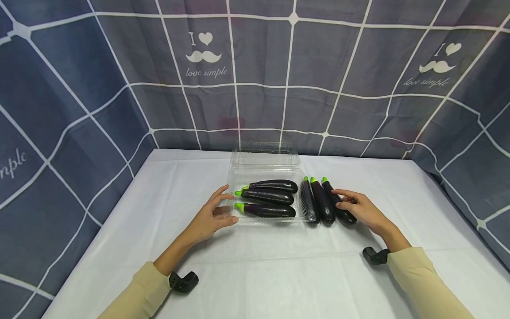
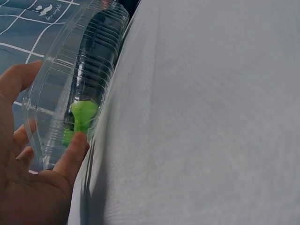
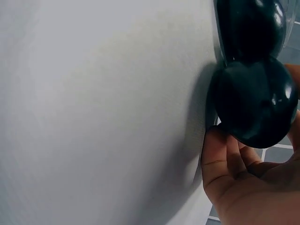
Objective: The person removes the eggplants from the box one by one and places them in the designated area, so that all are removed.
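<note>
Three dark eggplants with green stems, the nearest being this eggplant (image 1: pixel 267 210), lie crosswise in an open clear plastic container (image 1: pixel 271 220). My left hand (image 1: pixel 209 219) touches the container's left end, fingers spread; in the left wrist view the thumb (image 2: pixel 75 157) rests on its ribbed wall near a green stem (image 2: pixel 84 112). Beside the container's right wall, three more eggplants lie lengthwise, among them a middle eggplant (image 1: pixel 323 204). My right hand (image 1: pixel 362 210) holds the rightmost eggplant (image 1: pixel 344 214) between thumb and fingers. In the right wrist view, its rounded end (image 3: pixel 255 103) hides part of the fingers.
The container's raised clear lid (image 1: pixel 264 157) stands toward the back wall. A white cloth (image 1: pixel 255 274) covers the table. Dark grid-patterned curtains (image 1: pixel 259 106) close off the back and both sides. A black wrist device (image 1: pixel 183 282) sits at the left cuff, another (image 1: pixel 375 256) at the right.
</note>
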{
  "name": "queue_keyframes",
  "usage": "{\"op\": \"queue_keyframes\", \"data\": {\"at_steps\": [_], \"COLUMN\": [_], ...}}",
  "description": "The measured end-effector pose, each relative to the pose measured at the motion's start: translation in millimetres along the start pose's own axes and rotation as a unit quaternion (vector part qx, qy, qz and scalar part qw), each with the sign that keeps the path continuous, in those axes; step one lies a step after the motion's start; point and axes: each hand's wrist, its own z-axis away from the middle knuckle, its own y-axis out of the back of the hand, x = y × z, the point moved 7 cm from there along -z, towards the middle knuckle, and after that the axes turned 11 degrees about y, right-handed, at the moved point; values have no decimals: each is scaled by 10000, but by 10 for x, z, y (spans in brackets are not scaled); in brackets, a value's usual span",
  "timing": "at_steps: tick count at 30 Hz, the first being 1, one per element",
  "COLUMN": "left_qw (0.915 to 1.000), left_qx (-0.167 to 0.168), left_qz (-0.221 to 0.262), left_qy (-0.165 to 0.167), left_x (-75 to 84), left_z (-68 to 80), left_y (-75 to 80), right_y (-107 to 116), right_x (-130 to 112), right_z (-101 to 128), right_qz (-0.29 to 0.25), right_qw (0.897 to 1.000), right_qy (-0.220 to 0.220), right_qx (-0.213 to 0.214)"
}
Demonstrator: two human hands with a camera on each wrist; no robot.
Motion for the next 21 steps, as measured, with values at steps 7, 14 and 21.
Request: {"op": "queue_keyframes", "data": {"at_steps": [7, 14, 21], "left_qw": [10000, 10000, 10000], "left_qx": [31, 20, -7], "left_qz": [-22, 19, 66], "left_qy": [10, 12, -17], "left_x": [-5, -10, -6], "left_z": [-1, 3, 0], "left_y": [3, 3, 3], "right_y": [21, 40, 52], "right_x": [-37, -40, -34], "right_z": [8, 12, 21], "right_qz": [32, 207, 169], "right_qw": [9997, 9994, 9993], "right_qy": [149, 70, -71], "right_qx": [164, 250, 313]}}
